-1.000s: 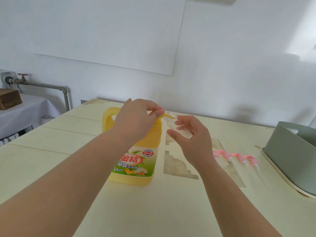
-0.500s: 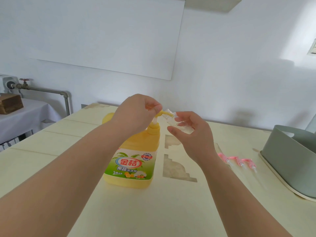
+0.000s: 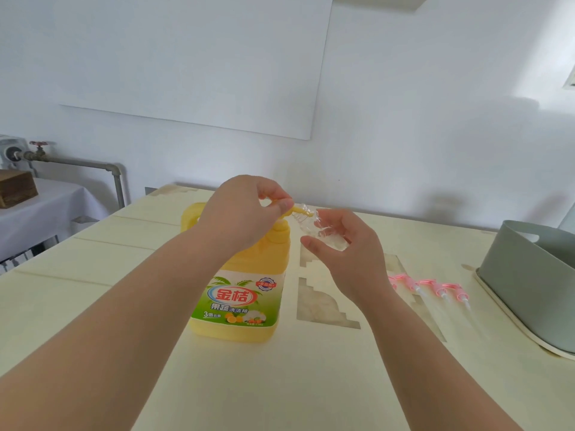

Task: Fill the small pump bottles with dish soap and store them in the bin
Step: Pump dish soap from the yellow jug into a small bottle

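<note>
Right, one person, two hands, both working above the table [image 3: 93,306]. Left hand [image 3: 245,213] is pinching the yellow pump spout [image 3: 300,211] of the one big soap jug [image 3: 239,293], fingers curled over the pump top. Right hand [image 3: 345,253] is gripping one small clear bottle [image 3: 323,231], thumb and fingers curled round it. It is holding the bottle up in the air, tilted, with its mouth right at the tip of the spout. Can't tell whether any soap is sitting in the bottle.

The jug is standing upright mid-table, green label facing the camera, handle at the back left.

Pink pump tops [image 3: 427,282] are lying in a row on the table, between the right wrist and the bin. I'm counting three for sure; a possible fourth is hiding behind the wrist. Clear tubes are trailing from them toward the camera.

One grey-green bin [image 3: 529,284] is sitting at the right edge of the table, on a cream tray [image 3: 513,325]. Its inside isn't showing from this angle.

Background: one side table with a white cloth [image 3: 46,206] is standing far left, carrying one wooden box [image 3: 15,188]. One grey pipe [image 3: 77,164] with a red valve is running along the wall behind it. One white board [image 3: 186,57] is hanging on the wall.
</note>
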A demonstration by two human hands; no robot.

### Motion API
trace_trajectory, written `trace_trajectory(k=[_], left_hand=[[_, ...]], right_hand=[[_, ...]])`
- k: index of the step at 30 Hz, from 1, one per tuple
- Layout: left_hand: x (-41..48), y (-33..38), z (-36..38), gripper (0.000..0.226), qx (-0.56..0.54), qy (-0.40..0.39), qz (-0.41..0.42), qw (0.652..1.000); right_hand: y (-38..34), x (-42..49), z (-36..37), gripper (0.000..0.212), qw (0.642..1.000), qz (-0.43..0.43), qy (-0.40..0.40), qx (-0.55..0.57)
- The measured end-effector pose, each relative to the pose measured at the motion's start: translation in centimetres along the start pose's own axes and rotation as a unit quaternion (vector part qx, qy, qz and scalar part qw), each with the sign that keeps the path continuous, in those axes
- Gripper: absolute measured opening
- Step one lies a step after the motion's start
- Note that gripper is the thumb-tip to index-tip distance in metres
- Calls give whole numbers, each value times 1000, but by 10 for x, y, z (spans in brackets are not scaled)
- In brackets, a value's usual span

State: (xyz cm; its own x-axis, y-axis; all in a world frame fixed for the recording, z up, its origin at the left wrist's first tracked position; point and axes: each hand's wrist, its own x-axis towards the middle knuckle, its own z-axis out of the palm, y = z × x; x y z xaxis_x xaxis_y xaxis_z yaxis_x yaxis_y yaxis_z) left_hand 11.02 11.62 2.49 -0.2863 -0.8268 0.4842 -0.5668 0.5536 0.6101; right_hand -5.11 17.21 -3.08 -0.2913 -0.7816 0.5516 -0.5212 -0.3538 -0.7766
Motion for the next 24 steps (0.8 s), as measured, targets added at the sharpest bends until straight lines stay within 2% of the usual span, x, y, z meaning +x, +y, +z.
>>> trace_trajectory(k=[7, 17, 20, 24], left_hand=[[-6, -5, 7, 8, 6, 25, 1, 1000], [13, 20, -10, 8, 85, -34, -19, 996], [17, 22, -15, 7, 64, -46, -21, 997], [16, 15, -20, 7, -17, -67, -30, 997]], right_hand=[[0, 1, -4, 36, 1000, 1, -15, -9], [-15, 9, -9, 36, 1000, -2, -29, 1], [-17, 10, -9, 36, 1000, 1, -26, 7], [-12, 7, -8, 34, 1000, 14, -17, 16]])
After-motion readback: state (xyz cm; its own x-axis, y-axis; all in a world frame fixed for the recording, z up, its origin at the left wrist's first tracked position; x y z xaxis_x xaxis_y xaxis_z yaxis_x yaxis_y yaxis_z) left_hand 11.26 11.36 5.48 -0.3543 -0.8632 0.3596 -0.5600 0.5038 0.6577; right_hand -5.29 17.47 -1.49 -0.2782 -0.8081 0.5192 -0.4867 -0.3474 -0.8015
